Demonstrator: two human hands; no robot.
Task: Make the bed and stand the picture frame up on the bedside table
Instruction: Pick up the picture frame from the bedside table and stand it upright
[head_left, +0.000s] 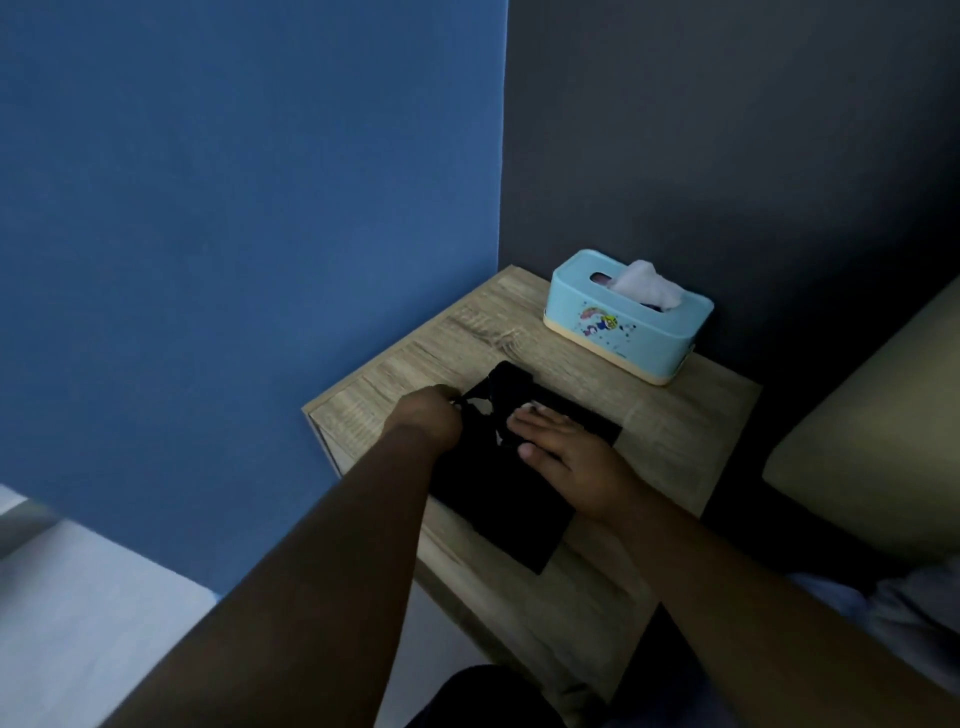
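A black picture frame (498, 509) lies flat, back side up, on the wooden bedside table (675, 426). Its black stand flap (506, 384) sticks up at the far end. My left hand (428, 418) pinches the edge of that flap at its left side. My right hand (566, 457) rests on the back of the frame with straight fingers, pressing it down. The bed shows only as a beige headboard or pillow (878, 441) at the right edge and some pale bedding (893, 618) lower right.
A light blue tissue box (623, 322) with a tissue sticking out stands at the table's far right corner. A blue wall (234, 260) borders the table on the left, a dark grey wall (727, 130) behind. Pale floor (78, 623) lies lower left.
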